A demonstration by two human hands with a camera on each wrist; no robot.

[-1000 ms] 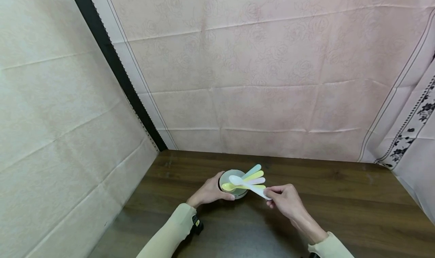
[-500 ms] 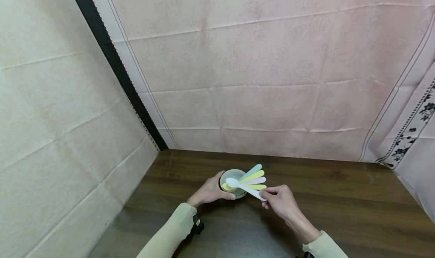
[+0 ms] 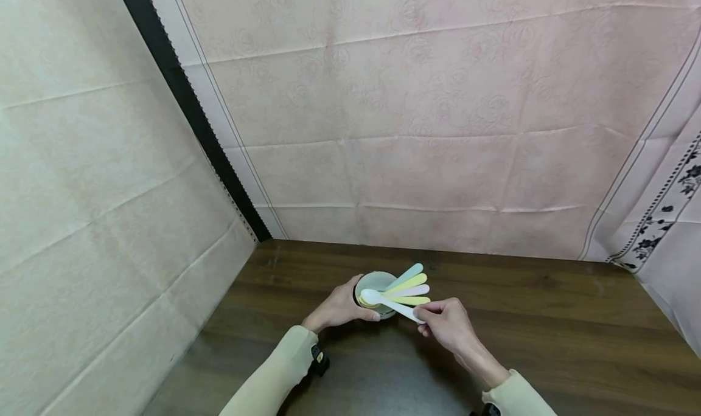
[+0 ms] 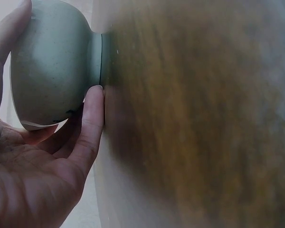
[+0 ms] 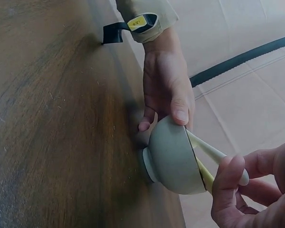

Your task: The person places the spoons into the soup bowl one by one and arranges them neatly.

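A small pale green bowl (image 3: 378, 278) stands upright on the table, its round side and foot (image 5: 148, 166) visible in the right wrist view. My left hand (image 3: 342, 308) holds it from the left, thumb near the front rim and fingers round the far side. Several plastic spoons lean in the bowl with handles fanned to the right: a light blue spoon (image 3: 411, 272), a pale pink spoon (image 3: 417, 291) and yellow ones, including a lower yellow spoon (image 3: 414, 300). My right hand (image 3: 450, 326) pinches the handle end of a white spoon (image 3: 400, 308), whose head lies over the bowl's opening.
The dark wooden table (image 3: 547, 331) reaches back to a pinkish patterned cloth wall (image 3: 427, 130). Another cloth wall (image 3: 98, 221) rises at the left. A black device (image 3: 319, 359) is strapped to the left wrist.
My right hand has moved a little to the left with the white spoon, bringing its head further over and lower at the bowl. The left hand and bowl have stayed nearly still.
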